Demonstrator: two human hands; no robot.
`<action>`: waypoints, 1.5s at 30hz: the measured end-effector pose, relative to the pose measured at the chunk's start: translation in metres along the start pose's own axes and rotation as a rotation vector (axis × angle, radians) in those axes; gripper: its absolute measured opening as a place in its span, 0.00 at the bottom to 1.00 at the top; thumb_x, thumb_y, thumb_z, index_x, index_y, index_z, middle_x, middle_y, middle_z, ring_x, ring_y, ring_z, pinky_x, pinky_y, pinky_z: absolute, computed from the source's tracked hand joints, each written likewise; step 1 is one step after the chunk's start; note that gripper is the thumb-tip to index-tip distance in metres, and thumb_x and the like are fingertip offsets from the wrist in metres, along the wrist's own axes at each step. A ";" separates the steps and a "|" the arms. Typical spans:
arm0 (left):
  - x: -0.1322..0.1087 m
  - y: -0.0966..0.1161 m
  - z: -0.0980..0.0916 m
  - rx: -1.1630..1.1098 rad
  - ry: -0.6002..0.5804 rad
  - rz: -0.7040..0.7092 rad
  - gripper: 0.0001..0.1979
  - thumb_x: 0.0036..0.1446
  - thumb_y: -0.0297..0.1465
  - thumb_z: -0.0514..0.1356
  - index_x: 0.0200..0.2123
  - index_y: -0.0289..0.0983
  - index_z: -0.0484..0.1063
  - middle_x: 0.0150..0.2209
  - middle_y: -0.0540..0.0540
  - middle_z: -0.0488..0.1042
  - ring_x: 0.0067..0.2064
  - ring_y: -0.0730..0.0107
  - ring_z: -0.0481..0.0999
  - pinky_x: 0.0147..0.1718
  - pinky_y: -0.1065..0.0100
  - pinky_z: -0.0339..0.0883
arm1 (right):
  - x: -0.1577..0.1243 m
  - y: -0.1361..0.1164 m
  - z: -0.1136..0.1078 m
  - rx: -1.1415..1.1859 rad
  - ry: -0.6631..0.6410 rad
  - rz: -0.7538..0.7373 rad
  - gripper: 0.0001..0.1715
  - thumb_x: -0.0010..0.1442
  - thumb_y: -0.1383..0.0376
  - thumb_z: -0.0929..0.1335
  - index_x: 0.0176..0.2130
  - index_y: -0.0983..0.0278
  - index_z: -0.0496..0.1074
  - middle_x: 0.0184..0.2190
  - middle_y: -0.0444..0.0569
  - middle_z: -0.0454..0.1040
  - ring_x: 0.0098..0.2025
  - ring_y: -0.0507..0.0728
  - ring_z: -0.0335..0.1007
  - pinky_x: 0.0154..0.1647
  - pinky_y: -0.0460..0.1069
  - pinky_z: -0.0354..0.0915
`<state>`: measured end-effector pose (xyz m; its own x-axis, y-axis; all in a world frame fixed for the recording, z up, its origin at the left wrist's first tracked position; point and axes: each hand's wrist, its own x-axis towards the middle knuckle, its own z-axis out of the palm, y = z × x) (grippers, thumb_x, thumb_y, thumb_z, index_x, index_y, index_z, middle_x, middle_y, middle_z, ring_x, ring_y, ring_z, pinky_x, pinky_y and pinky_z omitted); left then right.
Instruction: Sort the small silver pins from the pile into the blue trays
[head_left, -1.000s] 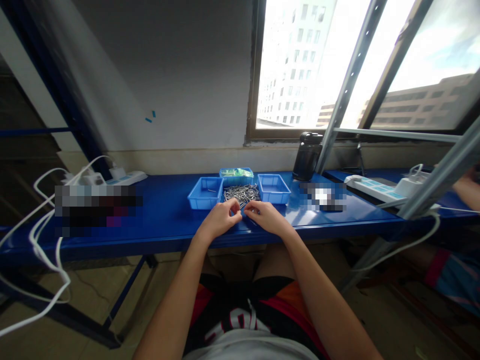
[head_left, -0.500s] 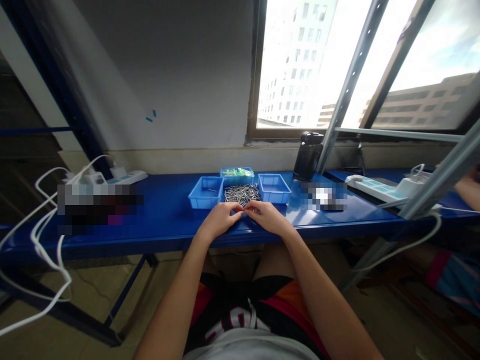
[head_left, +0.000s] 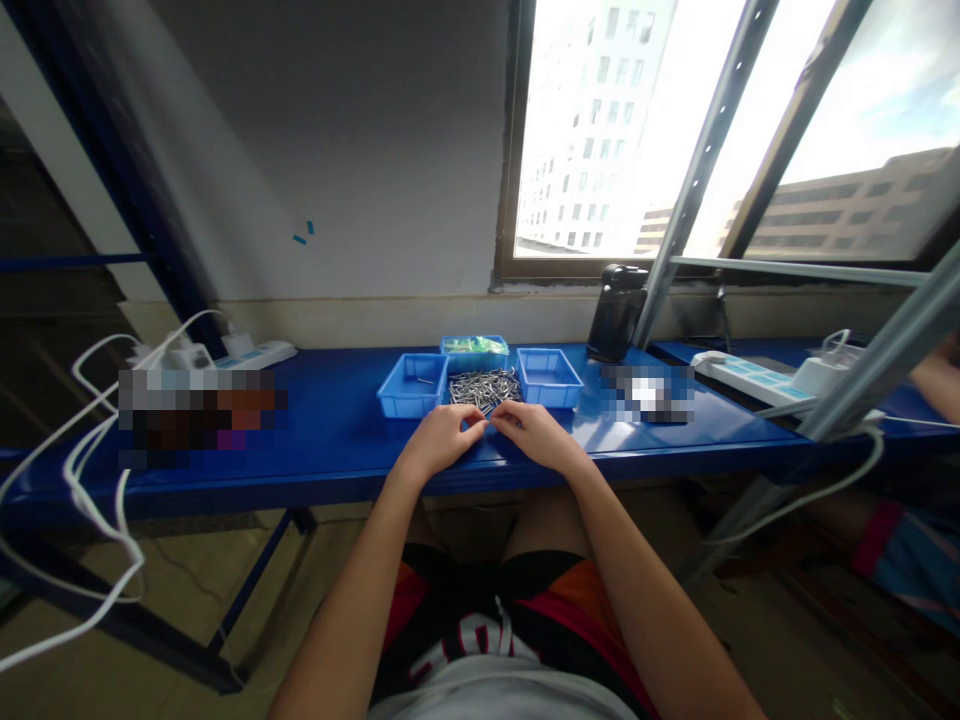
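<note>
My left hand (head_left: 450,432) and my right hand (head_left: 523,428) come together over the near edge of the blue table, fingertips pinched and almost meeting. Whatever they pinch is too small to make out. Just beyond them lies a pile of small metal pieces, like screws or pins (head_left: 486,386). A blue bin (head_left: 412,400) to the left of the pile has a small piece inside. Right of the pile stands another blue bin (head_left: 550,388). Behind the pile, a third blue bin (head_left: 448,356) holds green-tinted clear plastic bags (head_left: 477,345).
A black bottle (head_left: 616,312) stands by the window, near a blurred-out item. Power strips lie at the left (head_left: 259,355) and right (head_left: 757,382), with white cables hanging off the left side. A metal shelf post rises at the right. Another person's arm (head_left: 939,378) shows at the far right.
Almost nothing differs. My right hand's fingertips have shifted very slightly to the right, away from the left fingertips.
</note>
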<state>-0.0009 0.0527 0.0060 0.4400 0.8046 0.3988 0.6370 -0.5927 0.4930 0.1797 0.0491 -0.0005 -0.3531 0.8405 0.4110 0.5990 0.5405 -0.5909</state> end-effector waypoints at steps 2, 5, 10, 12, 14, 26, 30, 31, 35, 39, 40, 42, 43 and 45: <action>0.000 -0.001 0.001 0.005 0.008 0.013 0.12 0.55 0.36 0.52 0.33 0.38 0.74 0.34 0.47 0.77 0.35 0.66 0.73 0.33 0.70 0.64 | 0.000 0.000 0.000 0.009 0.000 0.004 0.09 0.58 0.64 0.63 0.33 0.64 0.71 0.27 0.45 0.73 0.29 0.52 0.66 0.30 0.44 0.59; 0.000 -0.003 0.002 0.016 0.020 0.020 0.12 0.55 0.36 0.52 0.33 0.38 0.74 0.34 0.47 0.77 0.35 0.66 0.74 0.33 0.71 0.64 | -0.001 -0.001 0.000 0.021 0.003 0.004 0.08 0.57 0.64 0.63 0.33 0.64 0.71 0.27 0.45 0.73 0.29 0.51 0.67 0.31 0.44 0.59; 0.000 -0.003 0.002 0.033 0.005 0.006 0.13 0.55 0.36 0.52 0.34 0.38 0.74 0.34 0.47 0.77 0.35 0.65 0.74 0.34 0.70 0.64 | -0.001 -0.002 0.000 0.034 0.004 0.009 0.08 0.57 0.64 0.63 0.33 0.64 0.71 0.27 0.44 0.73 0.29 0.51 0.66 0.30 0.44 0.59; 0.000 -0.002 0.001 0.034 0.004 -0.002 0.13 0.55 0.35 0.52 0.34 0.38 0.74 0.34 0.47 0.77 0.35 0.65 0.74 0.34 0.70 0.64 | -0.001 -0.001 0.000 0.036 0.004 0.007 0.08 0.57 0.64 0.63 0.33 0.64 0.71 0.26 0.44 0.73 0.28 0.51 0.66 0.30 0.44 0.59; 0.000 -0.001 0.001 0.037 0.003 -0.016 0.13 0.55 0.35 0.52 0.34 0.38 0.74 0.34 0.46 0.77 0.36 0.64 0.74 0.34 0.70 0.64 | -0.001 -0.001 0.000 0.037 0.005 0.005 0.09 0.57 0.64 0.63 0.33 0.64 0.71 0.26 0.44 0.72 0.28 0.51 0.66 0.29 0.44 0.59; 0.000 0.001 0.000 0.052 0.009 -0.050 0.13 0.54 0.36 0.53 0.33 0.38 0.75 0.35 0.45 0.77 0.36 0.63 0.73 0.35 0.69 0.64 | -0.002 -0.001 -0.001 0.039 0.010 0.006 0.08 0.57 0.64 0.63 0.33 0.64 0.71 0.26 0.44 0.72 0.28 0.51 0.66 0.29 0.44 0.60; 0.000 0.000 0.000 0.044 0.009 -0.033 0.12 0.54 0.36 0.53 0.32 0.38 0.74 0.34 0.46 0.77 0.35 0.64 0.73 0.33 0.69 0.63 | -0.002 -0.002 -0.001 0.042 0.006 0.003 0.08 0.57 0.64 0.63 0.33 0.64 0.71 0.26 0.44 0.73 0.29 0.51 0.67 0.30 0.44 0.60; 0.000 -0.001 0.000 0.038 0.011 -0.033 0.12 0.54 0.36 0.53 0.32 0.38 0.74 0.34 0.46 0.77 0.34 0.64 0.73 0.33 0.69 0.63 | -0.002 -0.001 -0.001 0.042 0.005 0.004 0.08 0.57 0.64 0.63 0.33 0.64 0.71 0.26 0.44 0.73 0.29 0.51 0.67 0.30 0.44 0.60; -0.001 0.000 0.000 0.027 0.006 -0.049 0.12 0.54 0.36 0.53 0.32 0.38 0.74 0.34 0.46 0.77 0.35 0.64 0.73 0.33 0.69 0.63 | -0.001 0.001 0.000 0.052 0.004 0.006 0.09 0.57 0.64 0.63 0.34 0.64 0.71 0.27 0.45 0.73 0.30 0.52 0.68 0.31 0.45 0.61; -0.001 0.001 0.000 0.033 -0.001 -0.053 0.12 0.54 0.35 0.53 0.32 0.38 0.74 0.34 0.46 0.77 0.36 0.64 0.73 0.33 0.69 0.63 | -0.001 0.001 0.001 0.053 0.008 0.004 0.09 0.57 0.64 0.63 0.34 0.64 0.71 0.28 0.45 0.74 0.30 0.52 0.69 0.31 0.45 0.61; -0.001 0.001 0.000 0.034 0.001 -0.052 0.12 0.54 0.35 0.53 0.32 0.38 0.74 0.34 0.46 0.77 0.35 0.64 0.73 0.33 0.69 0.63 | -0.001 0.001 0.000 0.051 0.005 0.005 0.09 0.57 0.64 0.63 0.34 0.64 0.71 0.28 0.45 0.74 0.30 0.52 0.69 0.31 0.45 0.61; -0.001 0.000 0.000 0.036 0.003 -0.046 0.11 0.54 0.35 0.53 0.32 0.38 0.74 0.34 0.46 0.77 0.35 0.65 0.73 0.33 0.70 0.63 | -0.002 0.000 0.000 0.047 0.001 0.008 0.09 0.57 0.63 0.63 0.34 0.64 0.71 0.27 0.45 0.73 0.30 0.52 0.68 0.31 0.45 0.61; -0.001 0.000 0.001 0.038 0.003 -0.044 0.11 0.54 0.36 0.53 0.32 0.38 0.73 0.33 0.47 0.77 0.35 0.65 0.73 0.32 0.70 0.63 | -0.002 -0.001 0.000 0.046 0.001 0.009 0.09 0.57 0.63 0.63 0.34 0.64 0.71 0.27 0.45 0.73 0.29 0.52 0.68 0.31 0.45 0.61; -0.001 -0.001 0.001 0.038 -0.001 -0.040 0.11 0.54 0.36 0.53 0.32 0.38 0.73 0.33 0.47 0.77 0.34 0.66 0.73 0.32 0.70 0.63 | -0.002 -0.001 -0.001 0.041 -0.004 0.007 0.09 0.58 0.63 0.63 0.34 0.64 0.71 0.27 0.45 0.73 0.30 0.52 0.68 0.31 0.45 0.61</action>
<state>-0.0014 0.0529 0.0043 0.4141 0.8278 0.3786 0.6778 -0.5580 0.4788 0.1804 0.0470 -0.0002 -0.3519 0.8443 0.4042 0.5717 0.5357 -0.6214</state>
